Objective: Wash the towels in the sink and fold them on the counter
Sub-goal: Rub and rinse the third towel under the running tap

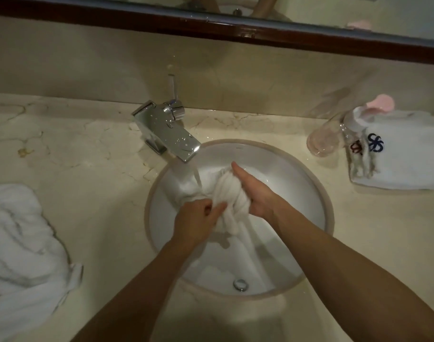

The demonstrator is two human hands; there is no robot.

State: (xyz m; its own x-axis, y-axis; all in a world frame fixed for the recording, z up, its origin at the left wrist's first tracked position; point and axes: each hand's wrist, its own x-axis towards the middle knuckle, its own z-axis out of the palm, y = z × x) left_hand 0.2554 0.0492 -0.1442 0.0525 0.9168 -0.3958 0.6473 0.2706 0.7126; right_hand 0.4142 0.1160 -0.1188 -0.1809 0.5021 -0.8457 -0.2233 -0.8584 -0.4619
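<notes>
A wet white towel (229, 193) is bunched up in the round white sink (297, 193), under water running from the chrome faucet (166, 129). My left hand (196, 220) grips the towel's near left side with curled fingers. My right hand (255, 191) wraps around the bunched part from the right, thumb stretched over its top. The towel's loose end trails down toward the drain (240, 284). A crumpled white towel (21, 255) lies on the counter at the left. A folded white towel (403, 154) with a blue emblem lies at the right.
The beige marble counter (87, 149) surrounds the sink. A clear glass (322, 139) and a small bottle with a pink cap (359, 119) stand by the folded towel. A dark-framed mirror (235, 30) runs along the wall behind the faucet.
</notes>
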